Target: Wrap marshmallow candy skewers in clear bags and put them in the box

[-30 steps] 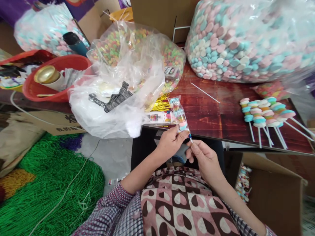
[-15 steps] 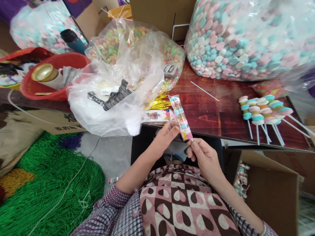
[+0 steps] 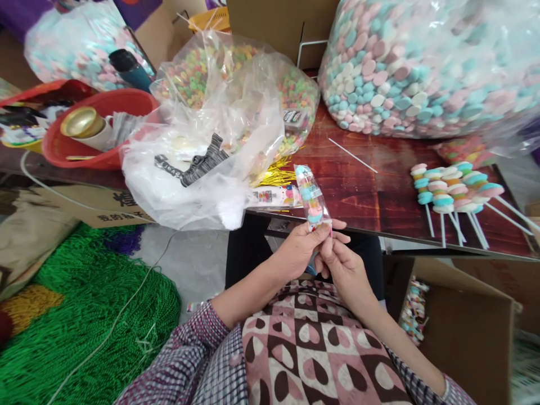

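A marshmallow skewer in a clear printed sleeve (image 3: 311, 194) tilts up over the table's front edge. My left hand (image 3: 301, 247) is closed around the lower end of the sleeve, thumb pressed on it. Close against it, my right hand (image 3: 342, 259) has its fingers pinched together at the bottom, where the stick was; the stick itself is hidden by the fingers. On the table to the left lie flat printed sleeves (image 3: 274, 196) beside gold metallic ties (image 3: 276, 173). Several unwrapped marshmallow skewers (image 3: 453, 188) rest at the right, their white sticks over the edge.
Behind stands a large bag of marshmallows (image 3: 392, 84); a bag of colourful ring candies (image 3: 291, 90) is left of it. A loose white stick (image 3: 352, 154) lies on the dark red table (image 3: 358, 197). A red basin (image 3: 54, 146) stands left. Below right, a cardboard box (image 3: 464, 320) holds wrapped skewers.
My left hand has slid down and right to the sleeve's lower end, meeting my right hand. The printed bottom of the sleeve is now mostly covered by fingers.
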Motion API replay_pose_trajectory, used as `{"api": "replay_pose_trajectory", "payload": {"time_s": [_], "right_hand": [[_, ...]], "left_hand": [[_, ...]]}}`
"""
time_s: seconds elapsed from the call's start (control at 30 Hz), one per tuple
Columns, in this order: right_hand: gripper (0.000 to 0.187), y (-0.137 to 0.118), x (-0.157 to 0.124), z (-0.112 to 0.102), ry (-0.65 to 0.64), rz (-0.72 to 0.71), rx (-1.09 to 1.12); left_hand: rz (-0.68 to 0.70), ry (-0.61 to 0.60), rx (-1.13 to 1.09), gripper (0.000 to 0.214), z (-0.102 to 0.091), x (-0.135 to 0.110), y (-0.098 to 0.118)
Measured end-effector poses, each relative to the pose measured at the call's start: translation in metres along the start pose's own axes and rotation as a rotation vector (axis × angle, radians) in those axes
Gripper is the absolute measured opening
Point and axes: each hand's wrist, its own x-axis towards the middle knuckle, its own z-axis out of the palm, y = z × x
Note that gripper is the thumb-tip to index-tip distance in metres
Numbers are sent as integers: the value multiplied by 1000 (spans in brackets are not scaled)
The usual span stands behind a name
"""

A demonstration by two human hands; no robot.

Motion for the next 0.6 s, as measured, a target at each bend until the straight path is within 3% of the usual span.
{"api": "replay_pose_trajectory", "payload": {"time_s": [0.1, 0.13, 0.23, 0.3, 0.43, 0.6], "right_hand": [[41, -1, 6, -15, -141, -7, -66], [38, -2, 8, -22, -136, -19, -101], [28, -7, 12, -36, 121, -67, -134], [29, -10, 14, -36, 206, -73, -60], [49, -20, 26, -24, 50, -18, 223], [52, -36, 43, -25, 105, -77, 376]], "left_hand": [[57, 37, 97, 40, -2, -3, 4], [87, 71, 159, 39, -4, -3, 6], [133, 159, 369, 37, -9, -4, 7], [110, 148, 464, 35, -11, -4, 4], [41, 51, 612, 33, -11, -5, -3], [-81, 21, 819, 25, -3, -9, 3]]}}
